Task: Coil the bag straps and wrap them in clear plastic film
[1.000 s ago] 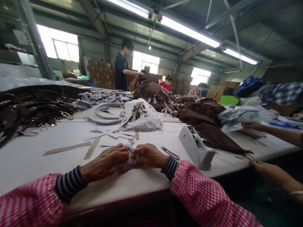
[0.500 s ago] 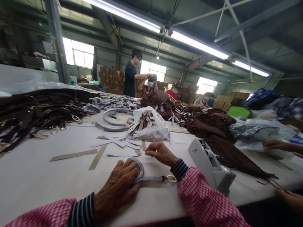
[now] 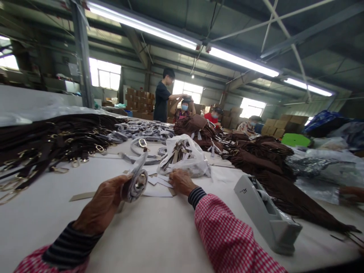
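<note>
My left hand [image 3: 101, 203] grips a coiled strap [image 3: 135, 185] wrapped in clear plastic, raised above the white table. A gold-coloured clasp [image 3: 142, 143] sticks up from the strap's loose end. Farther right, my right hand [image 3: 183, 182] is low over some white and grey-brown paper strips [image 3: 160, 181], its fingers bent and close together. Whatever lies under those fingertips is hidden. Just behind this hand stands a clear plastic bag [image 3: 196, 163] full of similar strips.
A grey tape dispenser [image 3: 267, 216] stands to the right. Dark straps with metal clasps [image 3: 57, 140] cover the left; wrapped coils [image 3: 145, 129] lie at the back. Brown fabric pieces [image 3: 261, 167] are heaped on the right. Several people are beyond the table, and another person's hand [image 3: 351, 195] shows at right.
My left hand has lifted the coiled strap off the table and turned it on edge, its clasp now upward. My right hand has moved forward to the strips by the bag.
</note>
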Tool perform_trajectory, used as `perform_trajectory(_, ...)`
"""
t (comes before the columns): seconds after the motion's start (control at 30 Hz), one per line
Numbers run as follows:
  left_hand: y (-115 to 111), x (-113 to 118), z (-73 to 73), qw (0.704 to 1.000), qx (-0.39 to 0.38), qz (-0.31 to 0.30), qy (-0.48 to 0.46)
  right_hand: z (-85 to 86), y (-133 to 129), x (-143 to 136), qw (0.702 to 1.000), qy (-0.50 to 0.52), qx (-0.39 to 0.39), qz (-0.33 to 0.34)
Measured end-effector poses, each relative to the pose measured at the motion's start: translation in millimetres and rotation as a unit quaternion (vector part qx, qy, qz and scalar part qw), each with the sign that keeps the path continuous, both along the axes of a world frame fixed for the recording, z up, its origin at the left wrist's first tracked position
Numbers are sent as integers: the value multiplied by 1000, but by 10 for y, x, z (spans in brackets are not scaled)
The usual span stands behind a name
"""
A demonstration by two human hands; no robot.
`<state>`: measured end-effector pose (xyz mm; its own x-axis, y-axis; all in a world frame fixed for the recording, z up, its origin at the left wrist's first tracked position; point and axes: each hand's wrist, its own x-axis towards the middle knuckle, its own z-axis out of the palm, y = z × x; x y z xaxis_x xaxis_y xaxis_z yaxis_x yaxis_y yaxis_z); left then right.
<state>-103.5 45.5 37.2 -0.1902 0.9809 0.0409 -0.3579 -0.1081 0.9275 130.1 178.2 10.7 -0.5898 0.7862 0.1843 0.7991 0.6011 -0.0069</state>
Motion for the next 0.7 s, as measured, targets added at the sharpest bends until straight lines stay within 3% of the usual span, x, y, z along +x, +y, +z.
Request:
perform_trajectory(0.23,-1,126,35,998,-18,2,-58,-34,-85,-104,995,-91,43,14)
perform_trajectory(0.47,26,168,31,994,35,8,-104,51,-330,231,994,-79,72,3)
perform_trajectory(0.7,237,616,145,986,43,-34,-158,3,-594,493,995,-58,85,-11)
